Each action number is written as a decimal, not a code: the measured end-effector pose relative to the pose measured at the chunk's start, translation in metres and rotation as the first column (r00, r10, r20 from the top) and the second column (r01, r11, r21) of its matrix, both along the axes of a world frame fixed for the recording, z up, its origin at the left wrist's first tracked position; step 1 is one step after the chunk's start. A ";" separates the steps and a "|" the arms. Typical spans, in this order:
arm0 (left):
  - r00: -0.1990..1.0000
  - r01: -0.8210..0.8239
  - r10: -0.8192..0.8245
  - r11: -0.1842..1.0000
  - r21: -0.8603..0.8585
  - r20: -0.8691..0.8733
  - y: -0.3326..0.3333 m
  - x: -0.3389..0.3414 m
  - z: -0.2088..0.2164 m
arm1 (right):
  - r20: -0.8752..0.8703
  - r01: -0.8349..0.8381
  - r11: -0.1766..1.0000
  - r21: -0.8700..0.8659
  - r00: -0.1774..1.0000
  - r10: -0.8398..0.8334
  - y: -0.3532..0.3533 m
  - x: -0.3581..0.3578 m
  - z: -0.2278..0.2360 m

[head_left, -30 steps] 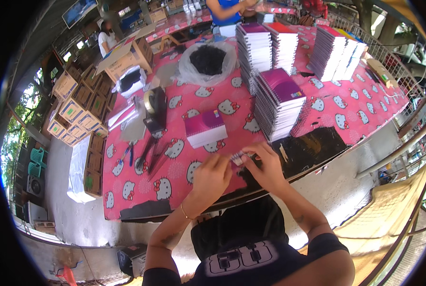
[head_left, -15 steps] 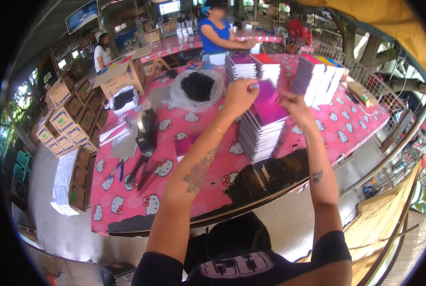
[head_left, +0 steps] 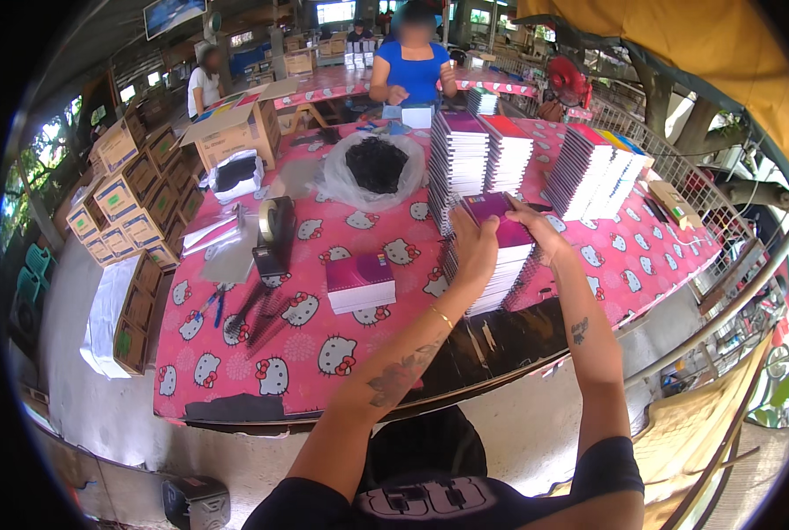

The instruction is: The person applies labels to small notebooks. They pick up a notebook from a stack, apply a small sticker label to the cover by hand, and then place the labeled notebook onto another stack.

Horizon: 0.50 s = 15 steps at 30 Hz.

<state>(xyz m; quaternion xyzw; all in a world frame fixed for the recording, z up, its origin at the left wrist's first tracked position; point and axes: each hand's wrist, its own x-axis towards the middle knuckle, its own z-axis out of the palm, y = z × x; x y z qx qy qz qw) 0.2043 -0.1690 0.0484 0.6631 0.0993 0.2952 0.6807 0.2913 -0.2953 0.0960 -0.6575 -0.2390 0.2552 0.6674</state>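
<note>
A tall stack of purple-covered spiral notebooks point(head_left: 500, 281) stands near the front edge of the table, between my hands. My left hand point(head_left: 475, 246) lies along the left side of its upper part, thumb toward the top cover. From the right, my right hand point(head_left: 538, 231) grips the same upper part, its thumb over the cover and its fingers partly hidden behind. Left of my left forearm sits a short pile of purple-covered pages point(head_left: 361, 283). Just beyond my hands rise another purple notebook stack point(head_left: 459, 159) and a red-covered stack point(head_left: 508, 155).
More notebook stacks point(head_left: 584, 172) stand at the right. On the left are a black tape dispenser point(head_left: 273, 238), a plastic bag with black contents point(head_left: 377, 168) and an open carton point(head_left: 231, 137). A person in blue point(head_left: 412, 71) stands across the pink-covered table point(head_left: 315, 353).
Both hands have come down from above the stack onto its upper sides. The purple loop seen at my fingers no longer shows. The view has shifted, uncovering the short purple pile.
</note>
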 end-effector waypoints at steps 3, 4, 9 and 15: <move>0.993 -0.068 0.077 0.993 0.098 -0.091 -0.016 -0.006 0.007 | 0.007 0.029 0.999 -0.034 1.000 -0.029 -0.006 -0.002 -0.001; 0.994 -0.059 0.067 0.993 0.099 -0.085 -0.017 -0.008 0.006 | 0.006 0.019 0.999 -0.045 1.000 -0.019 -0.008 -0.004 0.002; 0.987 -0.024 -0.010 0.978 0.207 0.162 0.025 -0.034 -0.012 | 0.423 0.144 0.984 -0.105 0.902 -0.087 -0.019 0.009 -0.003; 0.969 -0.246 0.133 0.404 0.881 0.210 0.128 -0.131 -0.029 | 0.958 0.431 0.856 -0.284 0.106 0.265 -0.016 -0.085 0.008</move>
